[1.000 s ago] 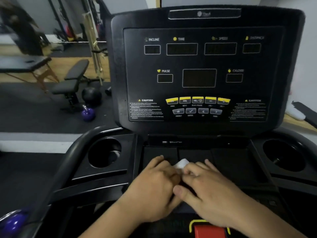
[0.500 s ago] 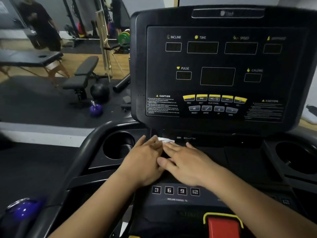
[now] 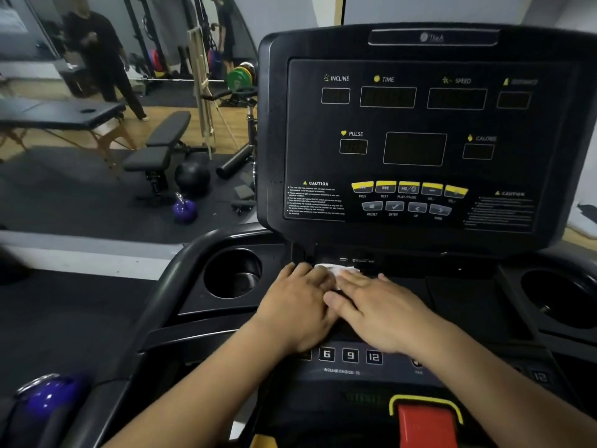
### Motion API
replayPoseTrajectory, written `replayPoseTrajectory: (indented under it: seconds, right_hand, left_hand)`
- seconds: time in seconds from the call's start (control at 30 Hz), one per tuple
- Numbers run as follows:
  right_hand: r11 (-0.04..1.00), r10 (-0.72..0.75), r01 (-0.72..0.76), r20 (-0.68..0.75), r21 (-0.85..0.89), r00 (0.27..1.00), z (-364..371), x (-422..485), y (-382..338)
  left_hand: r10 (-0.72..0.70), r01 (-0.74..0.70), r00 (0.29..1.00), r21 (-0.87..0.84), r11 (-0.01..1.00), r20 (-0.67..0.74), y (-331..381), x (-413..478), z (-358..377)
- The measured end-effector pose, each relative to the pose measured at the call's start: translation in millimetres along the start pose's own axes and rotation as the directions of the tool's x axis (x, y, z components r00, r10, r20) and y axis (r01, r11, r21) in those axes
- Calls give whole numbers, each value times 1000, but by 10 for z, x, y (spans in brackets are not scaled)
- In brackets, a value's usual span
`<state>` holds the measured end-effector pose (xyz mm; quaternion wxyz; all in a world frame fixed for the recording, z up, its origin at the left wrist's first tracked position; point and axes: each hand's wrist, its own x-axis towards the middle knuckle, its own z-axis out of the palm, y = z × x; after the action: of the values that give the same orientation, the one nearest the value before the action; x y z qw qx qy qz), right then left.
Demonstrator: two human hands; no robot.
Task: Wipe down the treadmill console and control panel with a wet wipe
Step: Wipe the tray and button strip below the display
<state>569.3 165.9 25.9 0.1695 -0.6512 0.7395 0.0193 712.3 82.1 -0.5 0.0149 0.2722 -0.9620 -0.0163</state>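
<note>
The black treadmill console (image 3: 420, 221) fills the upper right, its displays dark, with yellow and grey buttons (image 3: 408, 189) in two rows. Under it lies the flat control panel (image 3: 452, 305) with numbered incline keys (image 3: 350, 355). My left hand (image 3: 300, 308) and my right hand (image 3: 381, 312) lie flat side by side on the panel's left part, fingers pointing at the console's foot. Both press down on a white wet wipe (image 3: 336, 270); only its far edge shows beyond my fingertips.
Round cup holders sit at the left (image 3: 232, 273) and at the right (image 3: 559, 295) of the panel. A red stop button (image 3: 426, 421) in a yellow frame is near me. A purple grip (image 3: 48, 396) is low left. Beyond: a weight bench (image 3: 161, 147), a person standing (image 3: 97, 53).
Both hands slid the wipe away from me and to the left, from the panel's near middle up to the console's foot. The incline keys came into view behind my wrists.
</note>
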Motion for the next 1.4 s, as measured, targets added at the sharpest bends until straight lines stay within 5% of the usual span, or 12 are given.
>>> replayPoseTrajectory:
  seconds: [0.17, 0.4, 0.53, 0.83, 1.17, 1.4]
  right_hand:
    - [993, -110, 111, 31, -25, 993, 24, -454, -115]
    - [999, 7, -8, 16, 39, 1000, -3, -52, 26]
    - [994, -93, 88, 66, 66, 993, -14, -389, -15]
    - [980, -60, 61, -12, 190, 998, 94, 122, -3]
    - [981, -126, 134, -65, 143, 990, 115, -407, -230]
    - [990, 140, -143, -170, -6, 976, 136, -847, 242]
  left_hand:
    - [144, -142, 988, -58, 988, 46, 180, -345, -111]
    - [-2, 14, 995, -111, 994, 104, 134, -2, -20]
    - [102, -98, 995, -198, 975, 10, 194, -234, -100]
    - [-58, 58, 998, 16, 998, 36, -95, -42, -70]
    - [123, -119, 992, -128, 985, 19, -142, -360, -95]
    - [344, -314, 937, -285, 905, 59, 532, 31, -12]
